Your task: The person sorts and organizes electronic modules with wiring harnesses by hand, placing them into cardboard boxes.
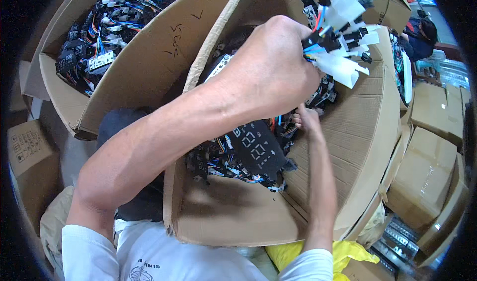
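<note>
My left hand (288,64) is raised over the open cardboard box (238,226), closed round a bundle of wires (343,37) with white and black connectors. The connectors fan out beyond the fist to the right. Lower and further right, inside the box, my right hand (309,119) has its fingers curled beside colored wires; what it grips is hidden. Below my left forearm is a black display panel (258,149) with digit segments; whether it hangs from the bundle or lies on the pile is hidden. More wired circuit boards (221,164) lie around it.
Another cardboard box (144,52) at the upper left holds many wired boards (117,27). Closed cartons (422,166) are stacked at the right, and one (32,146) stands at the left. A yellow bag (348,256) lies at the front. Another person (422,37) is at the far right.
</note>
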A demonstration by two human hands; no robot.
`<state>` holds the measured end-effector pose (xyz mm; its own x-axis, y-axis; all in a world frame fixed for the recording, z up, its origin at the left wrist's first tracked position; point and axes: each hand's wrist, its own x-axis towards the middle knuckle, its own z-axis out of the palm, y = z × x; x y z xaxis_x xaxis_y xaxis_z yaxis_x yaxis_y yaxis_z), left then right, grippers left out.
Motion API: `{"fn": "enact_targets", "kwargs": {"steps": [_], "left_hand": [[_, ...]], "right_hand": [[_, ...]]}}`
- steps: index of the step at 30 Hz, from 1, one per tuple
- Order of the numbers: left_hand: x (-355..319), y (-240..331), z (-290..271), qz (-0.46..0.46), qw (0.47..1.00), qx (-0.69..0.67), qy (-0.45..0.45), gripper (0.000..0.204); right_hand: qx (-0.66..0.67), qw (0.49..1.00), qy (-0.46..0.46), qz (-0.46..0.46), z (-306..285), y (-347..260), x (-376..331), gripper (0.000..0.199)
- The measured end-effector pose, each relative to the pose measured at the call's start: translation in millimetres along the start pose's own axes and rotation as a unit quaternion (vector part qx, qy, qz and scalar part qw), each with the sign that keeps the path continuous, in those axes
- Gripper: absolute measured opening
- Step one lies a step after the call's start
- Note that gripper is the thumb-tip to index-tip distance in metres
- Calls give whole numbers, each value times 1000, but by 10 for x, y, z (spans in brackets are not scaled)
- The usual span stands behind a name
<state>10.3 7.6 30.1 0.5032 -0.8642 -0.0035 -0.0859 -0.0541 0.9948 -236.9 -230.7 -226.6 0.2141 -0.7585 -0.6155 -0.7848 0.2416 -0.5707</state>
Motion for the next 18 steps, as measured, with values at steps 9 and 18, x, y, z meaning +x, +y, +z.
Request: {"fn": "enact_targets", "kwargs": {"steps": [9,18], "left_hand": [[60,-260,-100,17,995,65,67,18],[84,-175,-10,68,997,-16,25,18]], "right_hand": [[-80,959,46,-269,350,142,-144,20],[100,886,71,-446,-262,-1704,-1782,17]]}}
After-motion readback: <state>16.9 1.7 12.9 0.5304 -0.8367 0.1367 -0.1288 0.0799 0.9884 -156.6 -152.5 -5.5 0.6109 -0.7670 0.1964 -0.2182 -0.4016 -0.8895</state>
